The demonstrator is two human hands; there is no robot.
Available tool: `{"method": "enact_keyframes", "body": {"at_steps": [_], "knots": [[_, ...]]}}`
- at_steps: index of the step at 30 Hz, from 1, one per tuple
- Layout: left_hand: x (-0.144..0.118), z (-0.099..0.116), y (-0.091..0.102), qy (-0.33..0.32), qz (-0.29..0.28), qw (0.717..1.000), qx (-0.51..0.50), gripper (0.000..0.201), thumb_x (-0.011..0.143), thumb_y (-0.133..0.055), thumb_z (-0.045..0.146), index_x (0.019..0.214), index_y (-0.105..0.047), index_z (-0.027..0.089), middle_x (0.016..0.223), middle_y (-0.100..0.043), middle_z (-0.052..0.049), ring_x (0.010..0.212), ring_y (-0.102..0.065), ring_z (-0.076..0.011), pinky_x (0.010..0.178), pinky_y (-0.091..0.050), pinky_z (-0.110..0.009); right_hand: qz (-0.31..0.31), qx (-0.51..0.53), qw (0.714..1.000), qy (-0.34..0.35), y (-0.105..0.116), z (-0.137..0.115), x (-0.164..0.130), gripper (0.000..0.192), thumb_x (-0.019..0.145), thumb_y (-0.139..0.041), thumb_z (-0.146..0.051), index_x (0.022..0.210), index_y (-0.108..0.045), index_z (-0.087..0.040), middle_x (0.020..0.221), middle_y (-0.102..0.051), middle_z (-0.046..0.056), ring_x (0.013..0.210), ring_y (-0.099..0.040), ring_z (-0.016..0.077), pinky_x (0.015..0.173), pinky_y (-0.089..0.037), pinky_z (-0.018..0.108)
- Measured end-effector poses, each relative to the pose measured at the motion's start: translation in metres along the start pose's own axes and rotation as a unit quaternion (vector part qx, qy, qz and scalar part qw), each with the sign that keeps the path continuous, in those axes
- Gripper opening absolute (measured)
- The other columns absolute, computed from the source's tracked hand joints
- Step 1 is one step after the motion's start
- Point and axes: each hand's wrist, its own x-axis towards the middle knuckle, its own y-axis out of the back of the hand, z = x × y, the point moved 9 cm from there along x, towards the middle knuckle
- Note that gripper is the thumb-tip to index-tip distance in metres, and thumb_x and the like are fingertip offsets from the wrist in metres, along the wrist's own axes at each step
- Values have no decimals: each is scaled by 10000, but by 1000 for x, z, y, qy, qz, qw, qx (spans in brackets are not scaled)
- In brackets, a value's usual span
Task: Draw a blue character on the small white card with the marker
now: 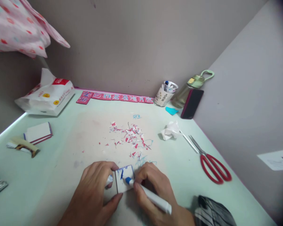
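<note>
A white square card point(126, 183) with a dark edge lies on the table in front of me, blue ink along its top and a short blue stroke near its upper middle. My left hand point(94, 186) steadies its left side, forefinger at the top corner and thumb at the bottom one. Under those fingers shows a small white object point(109, 180) that I cannot make out fully. My right hand point(155, 185) grips a white marker point(156, 200), its blue tip end over the card.
Red and white paper scraps point(133, 136) lie beyond my hands. On the right are red-handled scissors point(214, 166), crumpled tissue point(170, 130), a phone point(192, 104), a bottle point(182, 94) and a pen cup point(166, 94). White cards point(38, 131) and a tissue pack point(49, 97) sit left; pink lettered cards point(122, 97) line the back.
</note>
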Motion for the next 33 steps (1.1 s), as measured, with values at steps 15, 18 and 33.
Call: {"method": "enact_keyframes", "body": {"at_steps": [15, 18, 33], "knots": [[0, 0, -1, 29, 3, 999, -22, 301, 798, -599, 227, 1078, -511, 293, 1075, -652, -25, 978, -621, -253, 750, -558, -358, 14, 13, 999, -35, 3, 15, -4, 93, 929, -539, -170, 853, -526, -223, 796, -587, 0, 727, -554, 157, 672, -425, 297], [0, 1, -1, 26, 1, 999, -23, 292, 807, -590, 225, 1076, -498, 295, 1095, -651, -23, 1012, -615, -254, 743, -559, -342, 16, 13, 999, -31, 2, 15, -3, 101, 933, -533, -165, 850, -521, -223, 792, -583, -4, 721, -547, 154, 676, -420, 295], [-1, -2, -3, 11, -19, 1000, 4, 306, 824, -612, 255, 1092, -472, 302, 1120, -662, -23, 1020, -637, -273, 778, -555, -382, 10, 20, 999, -27, 1, 11, -2, 108, 944, -537, -157, 858, -523, -219, 796, -574, -5, 735, -533, 158, 680, -401, 306]]}}
